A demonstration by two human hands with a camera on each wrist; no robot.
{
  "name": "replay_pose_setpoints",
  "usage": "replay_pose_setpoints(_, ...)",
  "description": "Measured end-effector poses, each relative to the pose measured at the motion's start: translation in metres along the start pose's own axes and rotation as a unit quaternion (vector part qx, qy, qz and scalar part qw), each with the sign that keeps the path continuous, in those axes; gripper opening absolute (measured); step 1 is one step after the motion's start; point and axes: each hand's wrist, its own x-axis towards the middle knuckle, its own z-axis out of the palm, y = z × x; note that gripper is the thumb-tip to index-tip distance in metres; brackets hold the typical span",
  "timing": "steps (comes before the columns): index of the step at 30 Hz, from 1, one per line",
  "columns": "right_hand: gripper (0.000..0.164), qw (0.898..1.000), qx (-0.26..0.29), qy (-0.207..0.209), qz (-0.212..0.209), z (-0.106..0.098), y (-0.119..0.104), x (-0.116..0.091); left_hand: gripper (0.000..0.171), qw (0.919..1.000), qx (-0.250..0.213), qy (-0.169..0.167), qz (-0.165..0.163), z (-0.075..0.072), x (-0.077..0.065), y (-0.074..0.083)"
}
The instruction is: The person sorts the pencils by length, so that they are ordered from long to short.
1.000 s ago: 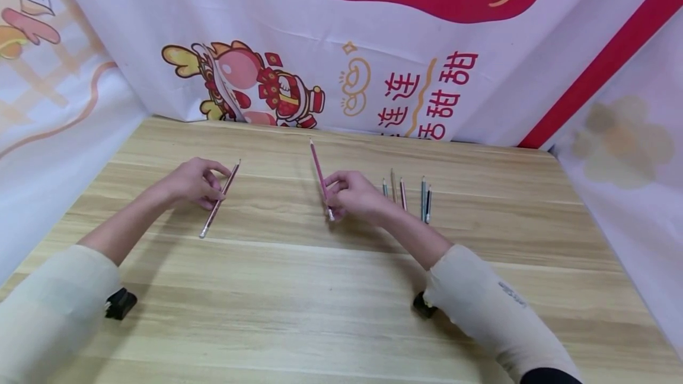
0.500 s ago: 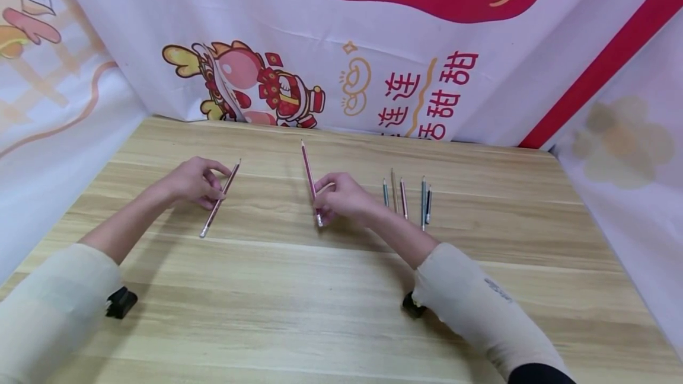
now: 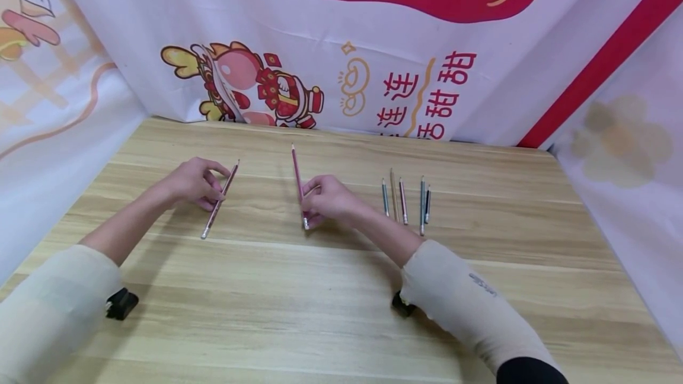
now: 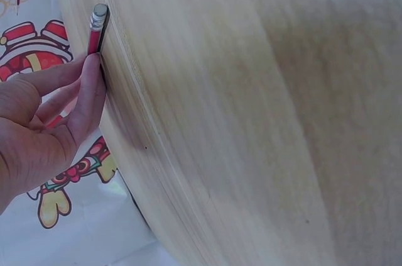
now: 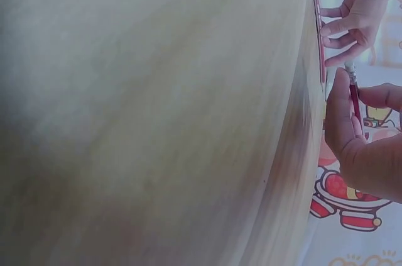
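In the head view my left hand (image 3: 194,184) pinches a dark red pencil (image 3: 213,216) with a white eraser end, slanting over the left part of the table. The left wrist view shows that pencil's eraser end (image 4: 98,17) sticking up past my thumb and fingers. My right hand (image 3: 332,197) pinches a second red pencil (image 3: 296,166) near its eraser end, its sharpened tip pointing to the back of the table. In the right wrist view this pencil (image 5: 355,99) sits between thumb and fingers, close to the left hand (image 5: 361,17) beyond.
Several pencils, among them a teal pencil (image 3: 422,203), a plain wood pencil (image 3: 394,194) and a black pencil (image 3: 428,205), lie side by side right of my right hand on the wooden table (image 3: 299,307). A printed cloth (image 3: 299,22) hangs behind the table. A black object (image 3: 121,303) shows beside my left sleeve.
My right hand has moved left with its red pencil, toward the left hand, and the pencil now stands straighter in view. The left hand and its pencil have stayed in place.
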Motion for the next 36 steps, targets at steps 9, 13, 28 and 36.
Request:
replay_pose_setpoints(9, 0.035, 1.000, 0.009, -0.006, -0.006, 0.010, 0.000, 0.007, 0.063, 1.0000, -0.005, 0.000, -0.001, 0.001, 0.000, -0.002)
replay_pose_setpoints(13, 0.033, 1.000, 0.006, -0.005, -0.006, 0.015, 0.000, 0.010, 0.063, 0.9999, -0.011, -0.001, -0.002, 0.002, 0.000, -0.002)
replay_pose_setpoints(28, 0.024, 1.000, 0.017, -0.006, 0.002, 0.030, -0.001, 0.020, 0.070, 0.9999, -0.012, 0.001, -0.011, 0.003, 0.004, -0.001)
replay_pose_setpoints(36, 0.023, 1.000, 0.023, -0.005, 0.001, 0.035, -0.001, 0.024, 0.070, 0.9998, -0.010, -0.002, -0.014, 0.002, 0.005, -0.003)
